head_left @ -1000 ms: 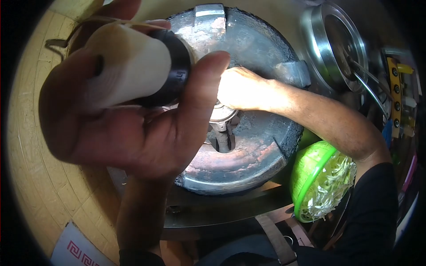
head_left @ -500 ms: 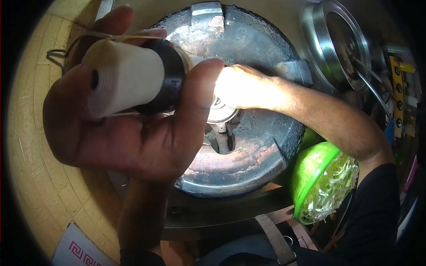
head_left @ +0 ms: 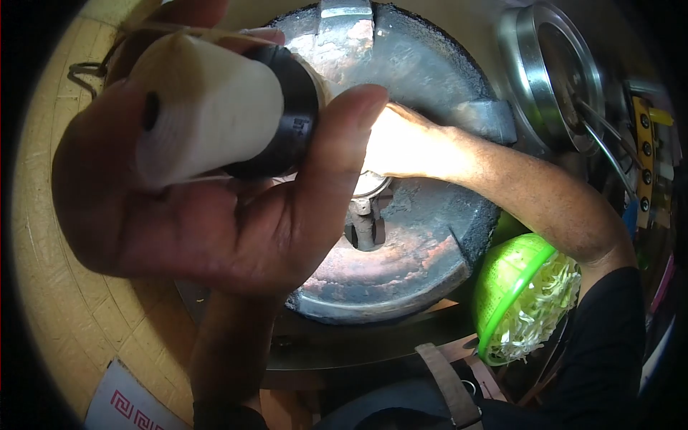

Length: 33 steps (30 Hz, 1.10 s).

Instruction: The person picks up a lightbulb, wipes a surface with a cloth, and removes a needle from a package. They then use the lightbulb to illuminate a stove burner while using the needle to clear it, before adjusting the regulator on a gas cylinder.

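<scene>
My left hand [head_left: 215, 236] is close to the camera, its fingers curled round a flashlight [head_left: 215, 107] with a pale body and a black collar. The light falls on my right hand [head_left: 403, 147], which looks washed out. That hand reaches in to the middle of a large round stove burner [head_left: 365, 294], just above the bright metal burner head [head_left: 372, 185]. My left thumb and the glare hide the right fingers, so what they touch does not show.
A green colander [head_left: 512, 297] of shredded cabbage [head_left: 537, 315] stands below my right forearm. At the upper right is a steel pot [head_left: 527, 64] with metal handles sticking out. Yellow tiles [head_left: 57, 236] line the left side. A white card with red pattern [head_left: 118, 398] lies lower left.
My left hand and the flashlight look slightly larger and nearer the camera, and the thumb has shifted right. The right hand stays at the burner's centre.
</scene>
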Each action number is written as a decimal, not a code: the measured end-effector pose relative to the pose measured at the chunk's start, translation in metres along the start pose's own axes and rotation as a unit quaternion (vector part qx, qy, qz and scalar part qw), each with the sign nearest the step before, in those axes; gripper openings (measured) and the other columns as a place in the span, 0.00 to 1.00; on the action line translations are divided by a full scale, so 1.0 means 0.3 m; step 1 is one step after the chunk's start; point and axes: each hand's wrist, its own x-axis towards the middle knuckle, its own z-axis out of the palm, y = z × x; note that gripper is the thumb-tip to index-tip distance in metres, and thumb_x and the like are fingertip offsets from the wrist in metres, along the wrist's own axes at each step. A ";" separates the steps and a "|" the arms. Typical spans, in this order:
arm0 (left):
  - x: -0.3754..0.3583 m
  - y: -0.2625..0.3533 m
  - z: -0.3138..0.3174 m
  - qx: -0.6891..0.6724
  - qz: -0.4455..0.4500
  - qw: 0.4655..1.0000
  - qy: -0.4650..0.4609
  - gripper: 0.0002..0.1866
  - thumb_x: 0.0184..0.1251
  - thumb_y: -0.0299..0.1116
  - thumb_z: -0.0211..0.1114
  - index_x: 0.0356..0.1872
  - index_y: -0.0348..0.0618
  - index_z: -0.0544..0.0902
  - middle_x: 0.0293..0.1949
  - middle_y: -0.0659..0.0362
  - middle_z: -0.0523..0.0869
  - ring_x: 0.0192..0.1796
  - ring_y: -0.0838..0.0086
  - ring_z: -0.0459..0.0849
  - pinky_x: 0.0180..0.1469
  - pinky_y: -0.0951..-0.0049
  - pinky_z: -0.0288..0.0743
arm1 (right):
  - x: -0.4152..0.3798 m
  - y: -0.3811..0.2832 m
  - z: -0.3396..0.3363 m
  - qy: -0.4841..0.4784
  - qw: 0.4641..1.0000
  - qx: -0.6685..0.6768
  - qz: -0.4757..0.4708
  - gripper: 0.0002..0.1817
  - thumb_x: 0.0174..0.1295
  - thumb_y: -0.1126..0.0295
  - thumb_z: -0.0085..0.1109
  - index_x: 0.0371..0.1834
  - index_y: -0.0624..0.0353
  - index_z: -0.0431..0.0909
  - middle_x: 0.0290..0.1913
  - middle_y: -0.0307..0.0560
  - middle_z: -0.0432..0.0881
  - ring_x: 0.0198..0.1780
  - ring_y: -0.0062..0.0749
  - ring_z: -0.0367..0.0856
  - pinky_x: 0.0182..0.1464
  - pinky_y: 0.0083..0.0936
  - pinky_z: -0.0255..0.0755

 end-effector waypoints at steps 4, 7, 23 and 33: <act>0.000 0.005 -0.017 0.016 -0.017 1.000 -0.013 0.40 0.53 0.22 0.76 0.61 0.38 0.56 0.57 0.33 0.72 0.46 0.59 0.86 0.46 0.69 0.88 | -0.004 -0.023 -0.026 0.000 1.000 0.004 0.019 0.16 0.65 0.72 0.51 0.55 0.55 0.80 0.46 0.51 0.86 0.48 0.41 0.85 0.52 0.33 0.79; -0.005 0.014 -0.007 -0.005 -0.021 1.000 0.001 0.40 0.53 0.22 0.76 0.61 0.39 0.57 0.56 0.33 0.73 0.45 0.59 0.86 0.46 0.69 0.88 | 0.000 0.000 -0.010 -0.008 1.000 0.005 0.005 0.16 0.67 0.71 0.49 0.55 0.56 0.79 0.47 0.52 0.85 0.49 0.41 0.85 0.53 0.34 0.79; 0.009 0.032 -0.039 0.083 -0.032 0.996 -0.020 0.36 0.58 0.26 0.71 0.56 0.39 0.50 0.60 0.32 0.67 0.50 0.51 0.85 0.47 0.67 0.89 | -0.012 -0.015 -0.056 0.123 0.988 0.055 -0.069 0.10 0.54 0.75 0.59 0.39 0.64 0.73 0.34 0.57 0.79 0.36 0.54 0.80 0.38 0.40 0.76; 0.005 0.023 -0.007 0.100 -0.052 0.994 0.010 0.37 0.62 0.29 0.69 0.59 0.32 0.48 0.62 0.30 0.65 0.50 0.51 0.84 0.49 0.63 0.88 | -0.040 -0.039 -0.065 0.144 0.982 0.042 -0.114 0.16 0.52 0.77 0.60 0.45 0.70 0.77 0.37 0.60 0.81 0.38 0.55 0.82 0.41 0.38 0.79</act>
